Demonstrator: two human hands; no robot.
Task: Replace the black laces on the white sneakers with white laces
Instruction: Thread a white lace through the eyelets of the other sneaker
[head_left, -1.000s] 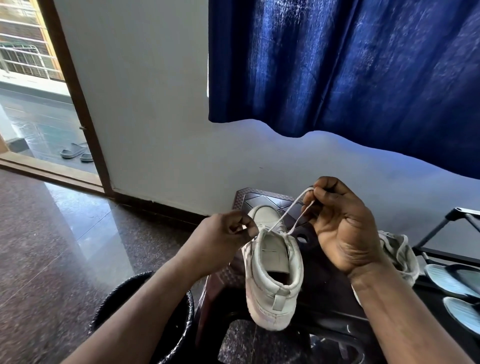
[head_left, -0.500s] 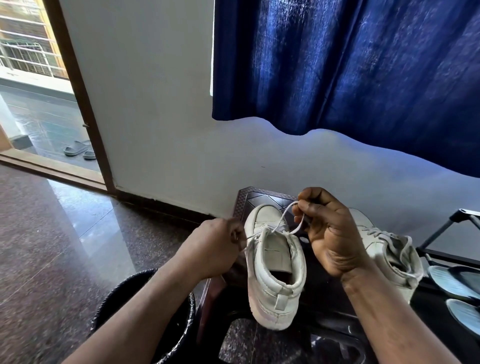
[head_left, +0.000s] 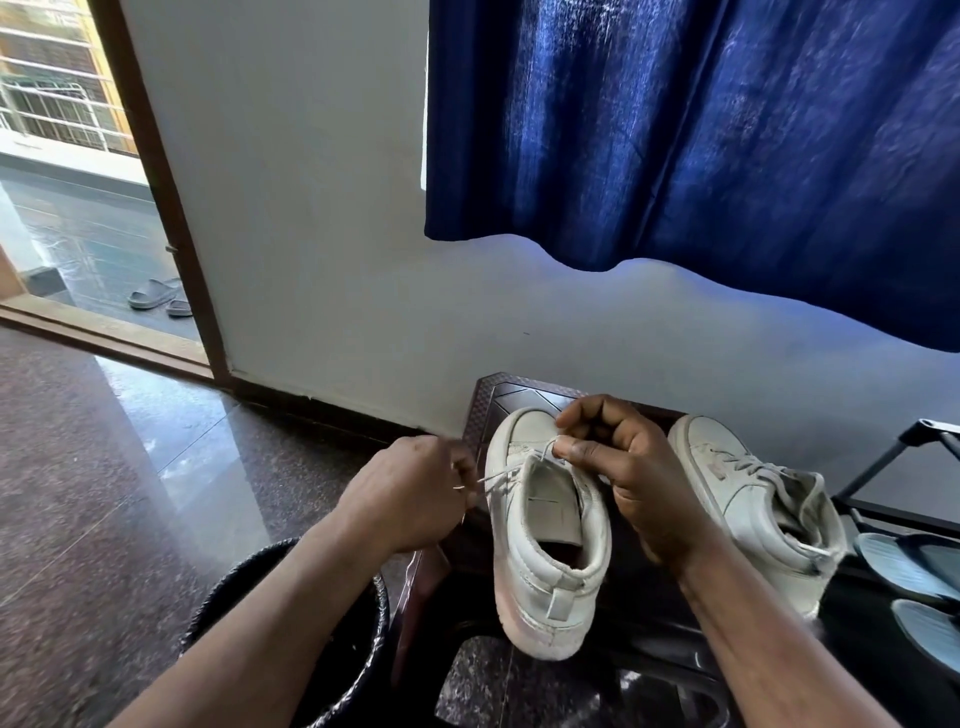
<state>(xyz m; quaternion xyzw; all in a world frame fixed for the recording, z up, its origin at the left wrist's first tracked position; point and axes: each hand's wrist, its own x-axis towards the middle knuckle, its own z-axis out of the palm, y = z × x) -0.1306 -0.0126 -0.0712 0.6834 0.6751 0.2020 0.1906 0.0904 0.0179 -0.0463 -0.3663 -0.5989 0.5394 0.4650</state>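
In the head view, low in the middle of the frame, my left hand is curled tight, and I judge it pinches one end of the white lace, which runs taut from my knuckles to the sneaker just beside them. My right hand is over the toe end of that sneaker. Its thumb and forefinger pinch the other strand of the lace, and the other fingers are bent in behind.

The sneaker stands heel toward me on the dark stool, its heel hanging over the near edge. The lace crosses only near the toe. The eyelets closer to the collar look bare, and the tongue lies open.

To the right, partly behind my right wrist, the second sneaker lies on the same surface. It looks laced in pale cord up to the collar, so I take that one as done.

I see no black lace anywhere in the frame, not on either shoe nor near the bin at lower left.

By my reckoning I am past halfway: the black laces are out and one shoe is finished. This one has its first rows threaded, with the upper rows and the tie left.
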